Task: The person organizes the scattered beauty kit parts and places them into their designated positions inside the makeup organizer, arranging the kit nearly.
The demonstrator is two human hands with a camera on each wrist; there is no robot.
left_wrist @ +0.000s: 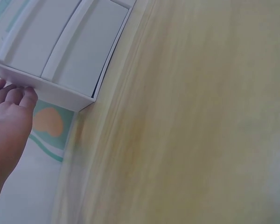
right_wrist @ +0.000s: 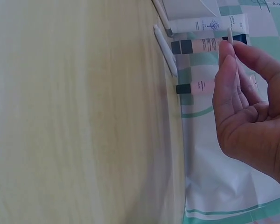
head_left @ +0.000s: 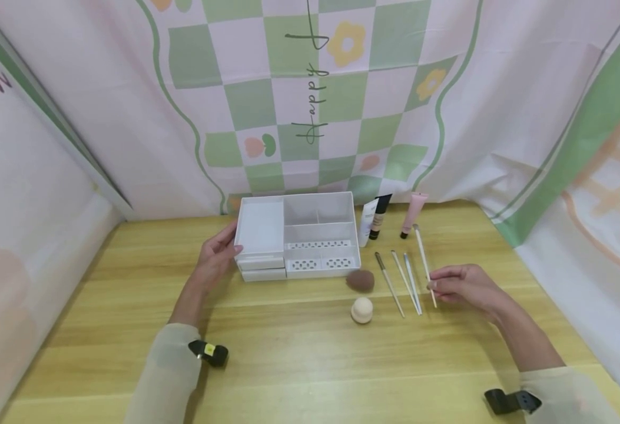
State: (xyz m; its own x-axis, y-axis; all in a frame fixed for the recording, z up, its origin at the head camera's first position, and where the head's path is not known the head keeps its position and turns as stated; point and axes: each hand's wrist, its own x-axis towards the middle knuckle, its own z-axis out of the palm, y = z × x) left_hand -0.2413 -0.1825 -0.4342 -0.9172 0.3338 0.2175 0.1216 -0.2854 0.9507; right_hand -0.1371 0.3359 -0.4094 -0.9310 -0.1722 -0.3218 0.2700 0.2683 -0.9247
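Note:
My left hand (head_left: 215, 259) rests against the left side of a white cosmetics organizer (head_left: 320, 274), its thumb at the front top corner. Fingertips meet the side wall in the left wrist view, near two drawers (left_wrist: 84, 51). On the right, my right hand (head_left: 466, 285) pinches a makeup brush (head_left: 422, 253) by its pale handle, between thumb and fingers, with the bristle end pointing away from me. To its left lie a brown-handled brush (head_left: 391, 287) and two slim, pale brushes (head_left: 412, 282). In the right wrist view, the handle end shows above the fingertips.
A white tube (head_left: 367, 222), a black-and-beige tube (head_left: 380, 218) and a pink tube (head_left: 413, 215) stand right of the organizer. In front sit a brown makeup sponge (head_left: 360, 281) and a cream sponge (head_left: 362, 310). A patterned curtain (head_left: 310, 118) hangs behind the wooden table (head_left: 299, 371).

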